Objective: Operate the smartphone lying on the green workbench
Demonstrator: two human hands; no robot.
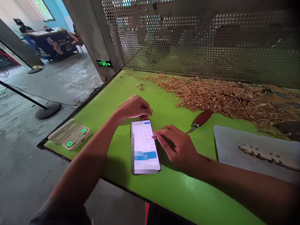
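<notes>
Perforated metal screen backs a green-topped counter, with a lit green exit sign on the pillar to its left. Smartphone lies face up on the counter near the front edge, display lit, its lower left part obscured by pixelation. Left hand is just beyond the phone's top end, wrist bent, fingers curled; whether that grip is closed on anything cannot be determined. Right hand is at the phone's right edge, fingers bent, thumb and forefinger tips close together; contact with the glass, and whether this grip is fully closed, cannot be confirmed. Earbud case, lid raised, sits at left, two green lights showing. Wood shavings are heaped along the rear. Red-handled knife lies at their near edge. Further right, a pale notched piece rests on a grey sheet.
</notes>
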